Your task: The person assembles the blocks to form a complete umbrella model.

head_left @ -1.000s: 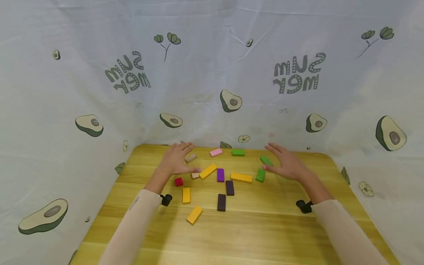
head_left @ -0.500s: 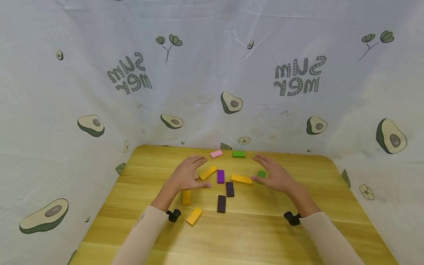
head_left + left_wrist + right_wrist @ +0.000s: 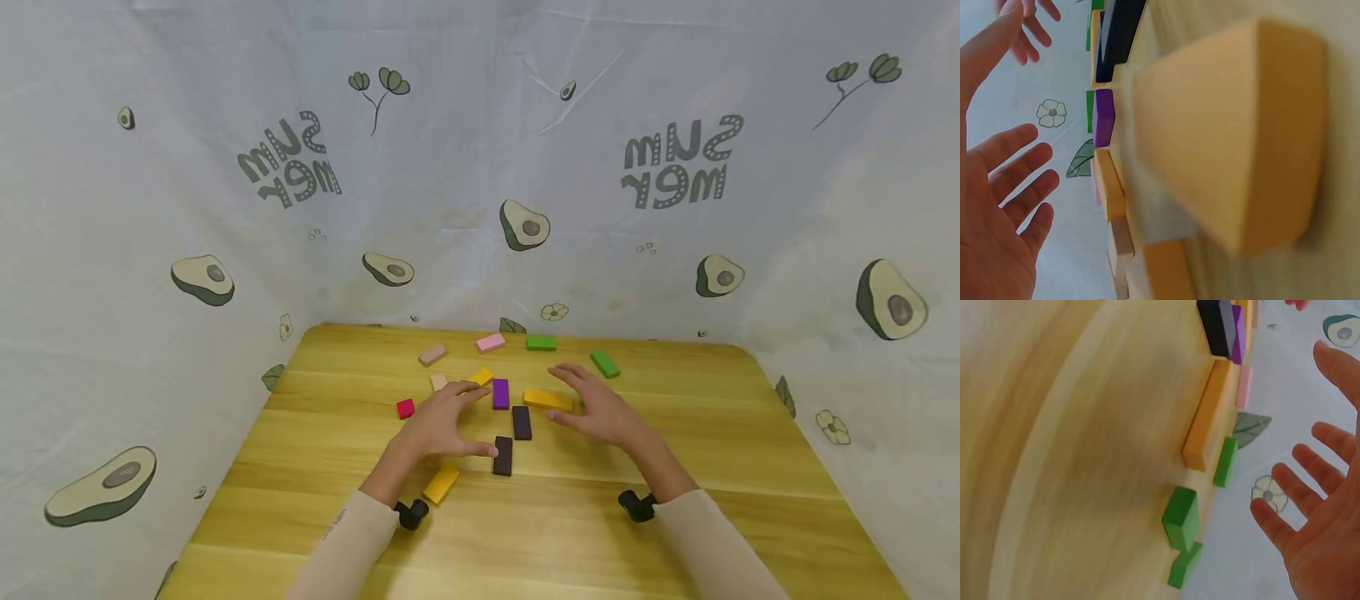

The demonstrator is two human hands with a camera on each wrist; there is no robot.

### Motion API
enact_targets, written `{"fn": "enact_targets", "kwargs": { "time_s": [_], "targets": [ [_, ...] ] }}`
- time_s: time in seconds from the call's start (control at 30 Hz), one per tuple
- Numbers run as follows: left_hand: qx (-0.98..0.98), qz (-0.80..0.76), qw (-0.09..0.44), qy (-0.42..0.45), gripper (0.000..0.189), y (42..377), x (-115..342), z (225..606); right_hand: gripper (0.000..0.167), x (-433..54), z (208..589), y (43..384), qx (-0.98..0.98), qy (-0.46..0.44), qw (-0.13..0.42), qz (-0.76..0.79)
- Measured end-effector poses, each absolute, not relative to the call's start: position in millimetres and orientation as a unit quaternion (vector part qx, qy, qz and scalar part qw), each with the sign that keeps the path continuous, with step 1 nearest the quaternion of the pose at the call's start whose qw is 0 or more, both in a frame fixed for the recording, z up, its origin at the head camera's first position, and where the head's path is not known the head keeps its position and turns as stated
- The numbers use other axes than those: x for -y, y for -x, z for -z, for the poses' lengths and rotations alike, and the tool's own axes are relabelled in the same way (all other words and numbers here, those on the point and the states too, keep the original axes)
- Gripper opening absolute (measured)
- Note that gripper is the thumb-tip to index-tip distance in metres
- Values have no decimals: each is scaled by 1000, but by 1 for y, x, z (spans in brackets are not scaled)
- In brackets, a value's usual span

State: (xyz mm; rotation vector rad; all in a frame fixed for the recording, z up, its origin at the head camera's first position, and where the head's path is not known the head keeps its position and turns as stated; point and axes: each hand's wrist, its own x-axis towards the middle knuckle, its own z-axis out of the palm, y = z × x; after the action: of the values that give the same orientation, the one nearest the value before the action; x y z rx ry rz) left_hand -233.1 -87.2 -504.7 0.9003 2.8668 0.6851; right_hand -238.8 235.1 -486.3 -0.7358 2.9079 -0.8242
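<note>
Head view shows both hands drawn in toward the middle since a second ago, left hand [image 3: 441,427] and right hand [image 3: 600,411] grip wide, empty, flanking the dark purple blocks [image 3: 512,437] at 12 o'clock on the tabletop [image 3: 675,533], closing on the scattered pieces.

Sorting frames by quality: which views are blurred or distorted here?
Head view: sharp, though wide-angle bending curves the table edges. Left wrist view: the near yellow block is a soft blur. Right wrist view: tabletop smeared, green block fairly clear.

Beige sleeves [image 3: 341,550]; black wrist cameras [image 3: 411,514]
</note>
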Motion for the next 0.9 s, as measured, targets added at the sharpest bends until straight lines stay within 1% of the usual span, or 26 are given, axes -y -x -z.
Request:
{"fn": "enact_targets", "kwargs": {
  "time_s": [0.13,0.37,0.5,0.7,0.9],
  "targets": [
    [-933,-218,43,-285,102,228,81,512,75,-224,494,237,-935,226,24,273],
    [-927,-224,42,-299,99,218,72,524,68,-210,510,233,-936,223,27,272],
    [-922,-227,45,-311,97,213,69,529,63,-202,516,231,-934,217,39,283],
    [-920,-222,48,-318,93,212,64,534,61,-194,525,232,-935,211,45,280],
    [-923,-205,64,-320,83,212,60,539,61,-190,530,232,-935,219,42,275]
  ]
}}
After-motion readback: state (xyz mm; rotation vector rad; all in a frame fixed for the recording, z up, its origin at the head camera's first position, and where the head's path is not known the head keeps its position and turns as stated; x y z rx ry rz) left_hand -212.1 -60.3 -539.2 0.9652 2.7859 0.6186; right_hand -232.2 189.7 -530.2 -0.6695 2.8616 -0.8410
